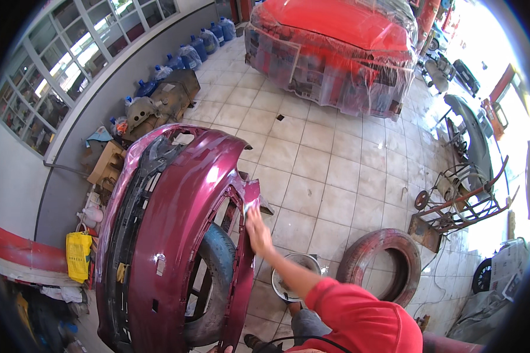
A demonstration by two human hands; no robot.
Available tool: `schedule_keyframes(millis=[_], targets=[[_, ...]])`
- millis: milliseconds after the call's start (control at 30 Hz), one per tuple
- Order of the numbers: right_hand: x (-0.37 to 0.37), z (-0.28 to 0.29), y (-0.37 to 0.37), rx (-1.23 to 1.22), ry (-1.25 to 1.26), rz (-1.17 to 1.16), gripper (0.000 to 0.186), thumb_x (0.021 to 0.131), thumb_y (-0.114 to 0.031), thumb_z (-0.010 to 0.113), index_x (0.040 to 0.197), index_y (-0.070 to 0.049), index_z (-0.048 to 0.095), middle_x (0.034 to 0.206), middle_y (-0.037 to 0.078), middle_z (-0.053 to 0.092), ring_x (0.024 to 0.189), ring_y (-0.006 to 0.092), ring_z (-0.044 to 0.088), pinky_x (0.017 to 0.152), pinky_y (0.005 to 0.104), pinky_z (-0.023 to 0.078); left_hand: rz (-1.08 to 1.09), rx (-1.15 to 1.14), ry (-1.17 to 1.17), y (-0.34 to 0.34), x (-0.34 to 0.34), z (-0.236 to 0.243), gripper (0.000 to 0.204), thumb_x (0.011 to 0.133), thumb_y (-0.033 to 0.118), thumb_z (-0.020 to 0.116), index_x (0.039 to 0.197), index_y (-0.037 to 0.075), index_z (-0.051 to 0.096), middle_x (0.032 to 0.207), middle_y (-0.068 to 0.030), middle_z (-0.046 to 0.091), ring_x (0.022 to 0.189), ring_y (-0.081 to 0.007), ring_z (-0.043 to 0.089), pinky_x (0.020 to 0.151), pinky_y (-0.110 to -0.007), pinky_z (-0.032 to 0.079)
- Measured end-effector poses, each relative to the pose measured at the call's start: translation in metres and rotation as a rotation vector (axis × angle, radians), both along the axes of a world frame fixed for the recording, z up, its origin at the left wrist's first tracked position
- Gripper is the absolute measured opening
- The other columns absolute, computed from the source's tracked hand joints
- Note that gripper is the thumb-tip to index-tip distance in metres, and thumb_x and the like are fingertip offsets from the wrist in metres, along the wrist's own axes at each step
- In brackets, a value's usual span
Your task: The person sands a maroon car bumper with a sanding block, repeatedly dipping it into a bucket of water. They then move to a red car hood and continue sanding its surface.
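Maroon and glossy in the head view, the curved, slotted bumper (171,223) fills the frame's lower left, a dusty rubber tyre (219,250) showing through its opening. Pale, matte streaks mark its upper end; broad stretches shine, so surface work looks partial. The right hand (258,231) lies flat, unclenched, along its right edge; the left hand (228,349), cropped at bottom, cannot be read.

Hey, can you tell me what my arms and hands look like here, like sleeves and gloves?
Your right hand is ungloved, and the forearm is bare below a loose, plain red short sleeve. No watch or bracelet shows. Only a sliver of your left hand shows, too little to describe.
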State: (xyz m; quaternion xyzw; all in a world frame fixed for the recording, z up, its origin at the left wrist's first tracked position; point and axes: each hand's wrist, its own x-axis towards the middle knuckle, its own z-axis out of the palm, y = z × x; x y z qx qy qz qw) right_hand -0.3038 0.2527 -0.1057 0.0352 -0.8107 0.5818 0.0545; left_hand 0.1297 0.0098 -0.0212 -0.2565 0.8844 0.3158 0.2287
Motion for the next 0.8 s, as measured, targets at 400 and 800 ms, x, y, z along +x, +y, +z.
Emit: schedule_keyframes(millis=[400, 800], targets=[[-0.045, -0.015, 0.020, 0.157, 0.114, -0.065, 0.046, 0.110, -0.023, 0.042, 0.150, -0.001, 0.048, 0.164, 0.019, 0.036, 0.154, 0.0328, 0.030, 0.121, 0.0386, 0.035, 0.043, -0.006, 0.223, 0.008, -0.015, -0.007, 0.050, 0.085, 0.049, 0.078, 0.085, -0.001, 0.073, 0.077, -0.0236, 0.071, 0.074, -0.0435, 0.071, 0.067, -0.049, 0.054], [-0.043, -0.017, 0.020, -0.021, 0.194, 0.043, 0.048, 0.108, -0.021, 0.048, 0.153, -0.003, 0.047, 0.161, 0.022, 0.041, 0.152, 0.0371, 0.035, 0.125, 0.0429, 0.029, 0.079, 0.086, 0.190, 0.002, -0.004, -0.003, 0.044, 0.086, 0.038, 0.079, 0.093, -0.005, 0.073, 0.078, -0.0198, 0.072, 0.072, -0.0306, 0.071, 0.070, -0.041, 0.054]])
